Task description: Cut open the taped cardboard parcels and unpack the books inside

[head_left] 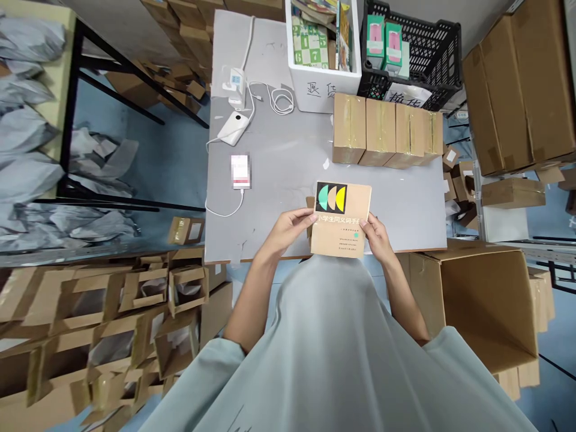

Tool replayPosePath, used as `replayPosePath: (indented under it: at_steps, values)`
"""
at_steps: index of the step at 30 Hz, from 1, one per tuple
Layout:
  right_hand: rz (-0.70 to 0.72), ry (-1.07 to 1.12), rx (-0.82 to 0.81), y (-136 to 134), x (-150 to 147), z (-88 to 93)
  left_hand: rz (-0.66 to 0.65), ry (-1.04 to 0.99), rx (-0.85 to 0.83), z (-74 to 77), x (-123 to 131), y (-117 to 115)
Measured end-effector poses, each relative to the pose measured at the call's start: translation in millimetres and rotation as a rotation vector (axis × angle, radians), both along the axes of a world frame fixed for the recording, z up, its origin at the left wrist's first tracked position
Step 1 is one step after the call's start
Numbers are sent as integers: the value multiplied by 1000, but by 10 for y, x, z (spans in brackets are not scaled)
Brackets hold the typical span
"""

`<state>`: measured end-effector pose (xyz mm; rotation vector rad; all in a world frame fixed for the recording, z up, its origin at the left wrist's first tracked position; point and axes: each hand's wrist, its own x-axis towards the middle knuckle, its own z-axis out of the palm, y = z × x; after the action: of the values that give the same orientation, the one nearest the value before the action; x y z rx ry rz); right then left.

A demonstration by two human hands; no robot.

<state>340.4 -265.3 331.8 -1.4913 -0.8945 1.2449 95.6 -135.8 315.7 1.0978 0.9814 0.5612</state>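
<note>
Together, left hand point(292, 230) and right hand point(377, 237) grip a tan book point(341, 222) by its side edges, sensible holds for likely light, bendable paper.

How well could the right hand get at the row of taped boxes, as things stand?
Likely yes, though the right hand holds the book: the taped boxes stand just ahead, with grey tabletop between.

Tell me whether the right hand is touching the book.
Touching. The head view shows the right hand's thumb lying over the right edge of the book's cover.
</note>
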Motion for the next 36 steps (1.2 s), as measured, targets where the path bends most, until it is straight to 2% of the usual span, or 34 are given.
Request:
replayPosePath:
  at_steps: [3, 8, 14, 20, 24, 29, 32, 36]
  values:
    - [39, 26, 5, 10, 15, 7, -44, -60, -93, -13, -22, -20]
    - [41, 55, 13, 29, 18, -27, 1, -65, -89, -13, 22, -117]
    - [-118, 3, 31, 116, 12, -227, 141, -43, -82, -84, 52, -180]
    - [-176, -68, 47, 232, -58, -368, 221, 35, 74, -79, 66, -201]
    - [-186, -124, 71, 266, -30, -329, 212, 75, 176, -46, 14, -156]
    - [-196, -177, 144, 242, 2, -230, 130, 45, 339, 24, -55, -96]
    - [-238, -138, 173, 220, -39, -221, 151, 23, 414, 52, -56, -87]
    - [-264, -148, 179, 205, -89, -246, 174, 24, 435, 55, -55, -101]
